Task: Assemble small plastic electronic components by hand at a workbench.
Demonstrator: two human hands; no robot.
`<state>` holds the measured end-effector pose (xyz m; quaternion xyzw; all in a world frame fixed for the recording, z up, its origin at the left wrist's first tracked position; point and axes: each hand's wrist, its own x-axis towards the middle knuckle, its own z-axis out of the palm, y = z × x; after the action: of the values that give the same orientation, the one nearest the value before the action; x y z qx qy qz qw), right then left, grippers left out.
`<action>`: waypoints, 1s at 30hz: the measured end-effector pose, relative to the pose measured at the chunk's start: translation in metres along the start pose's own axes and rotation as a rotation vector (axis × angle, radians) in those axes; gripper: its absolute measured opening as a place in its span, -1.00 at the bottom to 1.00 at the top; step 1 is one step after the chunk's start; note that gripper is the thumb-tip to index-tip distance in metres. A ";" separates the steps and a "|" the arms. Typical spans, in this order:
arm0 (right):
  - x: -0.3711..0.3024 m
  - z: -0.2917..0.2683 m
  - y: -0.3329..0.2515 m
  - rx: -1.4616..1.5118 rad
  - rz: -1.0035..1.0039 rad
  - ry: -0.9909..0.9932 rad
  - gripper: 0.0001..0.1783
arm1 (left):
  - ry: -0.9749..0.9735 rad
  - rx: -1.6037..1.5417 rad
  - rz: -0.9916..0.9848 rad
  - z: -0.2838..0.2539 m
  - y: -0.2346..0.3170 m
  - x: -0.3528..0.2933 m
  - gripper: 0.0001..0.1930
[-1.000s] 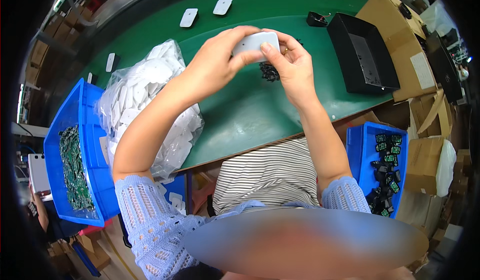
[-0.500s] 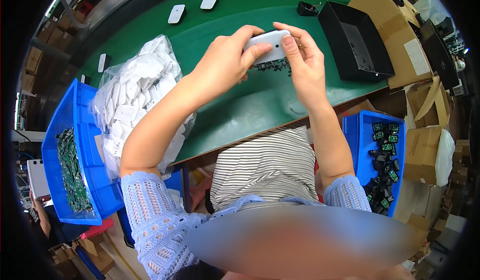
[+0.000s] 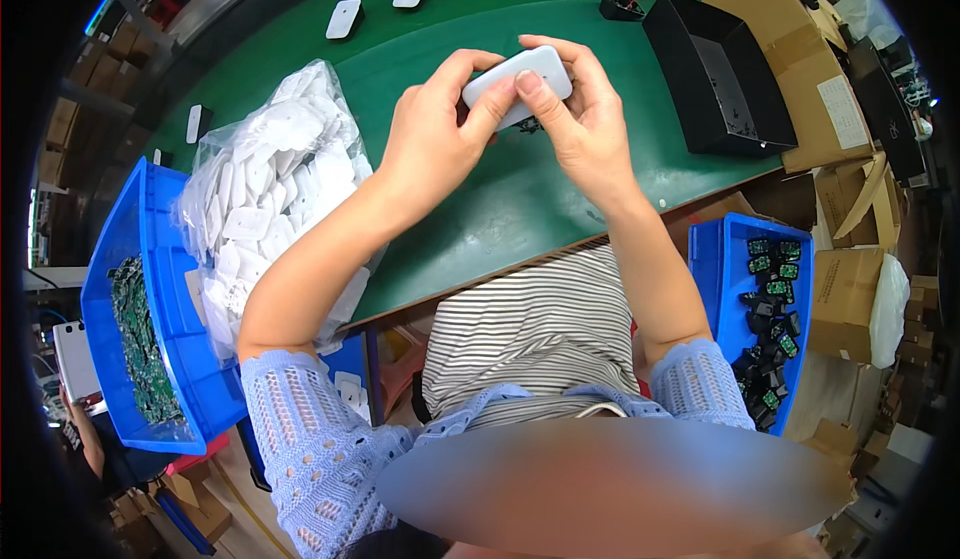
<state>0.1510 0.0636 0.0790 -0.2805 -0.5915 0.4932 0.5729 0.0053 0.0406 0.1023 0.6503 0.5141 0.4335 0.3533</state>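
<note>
Above the green table, both hands grip a white plastic cover (image 3: 548, 62) with rounded corners, and a dark edge shows behind it. My left hand (image 3: 432, 109) is closed round its left end, thumb on the white face. On the right end, my right hand (image 3: 588, 124) has its fingers along the far edge and its thumb pressing near the middle. The two thumb tips almost meet. Small black parts (image 3: 530, 126) lie on the table below, mostly hidden by the hands.
A clear bag of white covers (image 3: 280, 159) lies left, beside a blue bin (image 3: 190, 309) of green circuit boards. White-topped black units (image 3: 344, 19) stand at the back. Right are a black tray (image 3: 665, 49), a cardboard box (image 3: 820, 89) and a blue bin (image 3: 706, 269) of black housings.
Both hands have shifted slightly left with the cover. My right thumb has slid from the cover's right end toward its middle, close to the left thumb.
</note>
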 end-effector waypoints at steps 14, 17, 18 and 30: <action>0.017 -0.008 0.012 0.031 0.137 -0.098 -0.61 | -0.007 -0.148 -0.096 -0.006 -0.016 0.004 -0.67; 0.017 -0.009 0.010 0.130 0.214 -0.136 -0.54 | 0.021 -0.189 -0.106 -0.006 -0.017 0.002 -0.67; 0.017 -0.008 0.009 0.195 0.232 -0.146 -0.51 | 0.022 -0.196 -0.104 -0.007 -0.018 0.003 -0.67; 0.021 -0.012 0.023 0.063 0.159 -0.130 -0.55 | 0.034 -0.084 -0.067 -0.002 -0.025 0.014 -0.67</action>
<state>0.1531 0.0935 0.0643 -0.2759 -0.5875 0.5725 0.5010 -0.0046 0.0599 0.0831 0.6101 0.5228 0.4535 0.3857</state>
